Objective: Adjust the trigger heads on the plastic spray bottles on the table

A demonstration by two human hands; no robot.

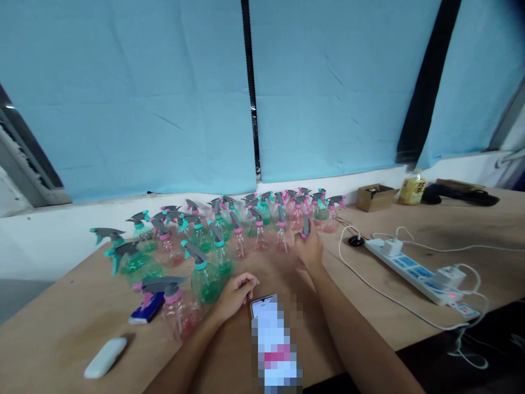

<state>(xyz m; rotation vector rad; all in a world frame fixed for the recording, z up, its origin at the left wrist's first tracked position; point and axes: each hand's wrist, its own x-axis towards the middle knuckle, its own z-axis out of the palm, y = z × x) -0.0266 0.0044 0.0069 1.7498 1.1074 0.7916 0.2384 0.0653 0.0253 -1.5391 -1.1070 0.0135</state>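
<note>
My right hand (310, 249) is wrapped round a spray bottle (305, 226) with a grey trigger head and pink collar; my fingers hide most of its body. My left hand (238, 294) rests on the table with its fingers curled in and nothing visible in them. Beside it stands a green spray bottle (207, 280) with a teal collar. A pink spray bottle (182, 314) is close to my left forearm. Between my forearms lies a phone (262, 307) with a lit screen, partly blurred out. Several more pink and green spray bottles (260, 236) stand behind in loose rows.
A white power strip (410, 271) with chargers and trailing cables lies on the right, near a black round object (356, 241). Farther back are a cardboard box (375, 198) and a yellow-labelled bottle (412, 189). At left lie a white case (105, 357) and a blue packet (147, 309).
</note>
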